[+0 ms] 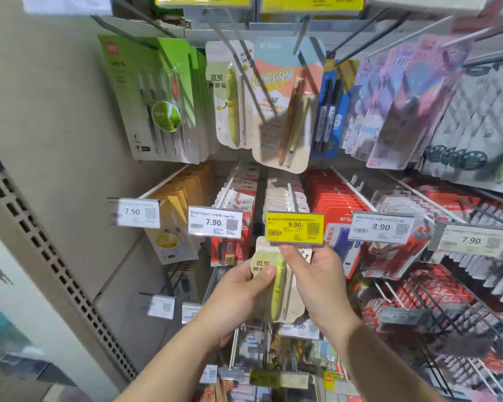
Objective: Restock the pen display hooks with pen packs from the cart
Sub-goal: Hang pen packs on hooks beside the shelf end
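Both hands, the left hand and right hand, pinch a pale green pen pack in curled fingers, its long axis upright just under the yellow price tag; its hang hole should be lined up squarely with the hook behind that tag.

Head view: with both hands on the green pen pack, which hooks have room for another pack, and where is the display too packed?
Both the left hand and right hand hold the green pen pack. The upper hook carrying one matching pack has bare rod showing. The hook behind the yellow 9.90 tag has some rod free. The red packs and right-hand rows are crowded.
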`<act>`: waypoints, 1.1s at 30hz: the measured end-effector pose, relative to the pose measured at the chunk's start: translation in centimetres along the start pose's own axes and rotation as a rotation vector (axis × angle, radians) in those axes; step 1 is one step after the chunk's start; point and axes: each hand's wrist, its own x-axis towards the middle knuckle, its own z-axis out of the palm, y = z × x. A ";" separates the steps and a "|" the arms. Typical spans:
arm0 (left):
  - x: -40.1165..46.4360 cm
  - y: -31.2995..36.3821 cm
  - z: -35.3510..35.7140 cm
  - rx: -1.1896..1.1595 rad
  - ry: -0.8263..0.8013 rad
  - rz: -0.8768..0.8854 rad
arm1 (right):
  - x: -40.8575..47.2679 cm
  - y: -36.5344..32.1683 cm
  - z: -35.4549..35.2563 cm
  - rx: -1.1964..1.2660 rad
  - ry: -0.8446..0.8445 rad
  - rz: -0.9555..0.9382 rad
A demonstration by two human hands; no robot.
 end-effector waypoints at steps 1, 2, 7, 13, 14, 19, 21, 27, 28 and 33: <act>0.3 0.1 0.0 -0.008 0.007 0.010 | 0.1 0.0 0.0 -0.007 0.018 -0.028; 0.5 0.2 0.1 -0.009 0.008 0.014 | 0.2 -0.1 0.0 -0.007 0.041 -0.049; 1.8 0.5 0.4 -0.015 0.037 0.037 | 1.1 -0.4 0.5 -0.007 0.089 -0.095; 3.2 0.6 0.4 -0.023 0.035 0.021 | 2.4 -0.8 0.2 -0.004 0.062 -0.112; 3.3 0.6 0.4 -0.021 0.033 0.022 | 2.5 -0.8 0.1 -0.003 0.068 -0.111; 3.8 0.4 0.7 -0.048 0.074 -0.032 | 3.2 0.2 -0.2 -0.005 0.047 -0.055; 4.0 0.4 0.8 -0.058 0.104 -0.054 | 3.3 0.4 -0.3 0.020 0.054 -0.020; 5.4 0.7 1.0 0.129 0.287 -0.012 | 4.1 1.0 -0.5 -0.072 0.070 0.002; 5.5 0.7 0.9 0.178 0.319 -0.007 | 4.2 1.1 -0.4 -0.092 0.079 -0.001; 5.8 0.3 0.5 0.245 0.368 0.020 | 5.1 1.2 -0.1 -0.108 0.084 0.001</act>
